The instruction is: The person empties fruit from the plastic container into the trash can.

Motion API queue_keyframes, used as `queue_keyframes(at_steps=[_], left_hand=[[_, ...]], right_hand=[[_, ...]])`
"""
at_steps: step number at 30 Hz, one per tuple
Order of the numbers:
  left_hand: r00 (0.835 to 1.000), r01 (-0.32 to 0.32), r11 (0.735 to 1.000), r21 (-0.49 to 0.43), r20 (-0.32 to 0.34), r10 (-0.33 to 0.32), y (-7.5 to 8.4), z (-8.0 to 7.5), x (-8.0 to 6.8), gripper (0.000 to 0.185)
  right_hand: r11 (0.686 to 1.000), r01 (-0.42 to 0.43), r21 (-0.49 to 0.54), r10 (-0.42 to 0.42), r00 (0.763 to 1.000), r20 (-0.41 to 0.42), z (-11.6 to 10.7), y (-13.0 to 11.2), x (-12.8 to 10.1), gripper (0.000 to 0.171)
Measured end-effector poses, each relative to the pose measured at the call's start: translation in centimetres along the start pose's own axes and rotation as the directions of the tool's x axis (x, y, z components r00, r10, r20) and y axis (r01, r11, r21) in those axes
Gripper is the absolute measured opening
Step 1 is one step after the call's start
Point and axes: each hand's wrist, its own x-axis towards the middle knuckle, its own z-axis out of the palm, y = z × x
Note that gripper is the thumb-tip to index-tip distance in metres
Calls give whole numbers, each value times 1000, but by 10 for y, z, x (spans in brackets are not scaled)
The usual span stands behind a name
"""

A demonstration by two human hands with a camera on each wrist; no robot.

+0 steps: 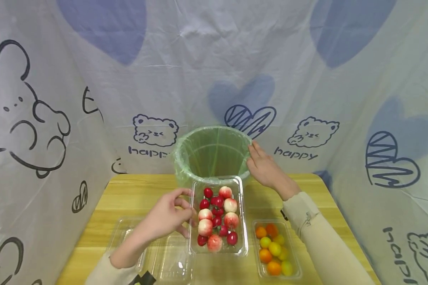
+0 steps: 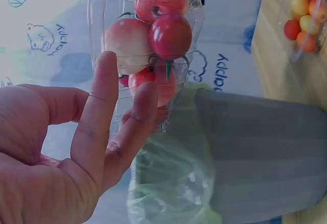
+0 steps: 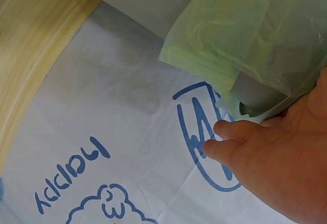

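A clear plastic tray (image 1: 243, 221) of red and pink fruits lies lengthwise on the wooden table, its far end against a grey bin (image 1: 212, 154) lined with a green bag. My left hand (image 1: 187, 211) holds the tray's left edge between thumb and fingers. In the left wrist view two fingers (image 2: 107, 96) lie against the tray's wall (image 2: 97, 9), with the bin (image 2: 265, 152) behind. My right hand (image 1: 260, 162) rests with straight fingers against the bin's right rim. The right wrist view shows that hand (image 3: 225, 139) by the bag's edge (image 3: 245, 29).
A smaller clear tray (image 1: 292, 257) of orange and yellow tomatoes sits at the front right. Empty clear plastic containers (image 1: 128, 233) lie at the front left under my left forearm. A printed cloth (image 1: 92, 79) hangs close behind and beside the table (image 1: 135, 194).
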Motion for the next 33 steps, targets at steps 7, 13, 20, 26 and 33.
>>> queue_keyframes(at_steps=[7, 13, 20, 26, 33], left_hand=[[1000, -5, 1000, 7, 14, 5, 16, -14, 7, 61], [999, -45, 999, 0, 3, 45, 28, -26, 15, 59], [997, -42, 999, -8, -61, 41, 42, -43, 38, 52], [991, -10, 999, -36, -136, 5, 50, -63, 67, 55], [977, 38, 998, -44, -208, -46, 57, -76, 92, 59]], right_hand=[[1000, -2, -1, 2, 1000, -1, 1, 0, 1, 68], [1000, 1, -2, -1, 1000, -7, 1, 0, 1, 68], [1000, 12, -12, -12, 1000, -15, 2, 2, 0, 68], [1000, 4, 1, -4, 1000, -10, 2, 1, -1, 67], [1000, 10, 9, -10, 1000, -9, 0, -3, -3, 66]])
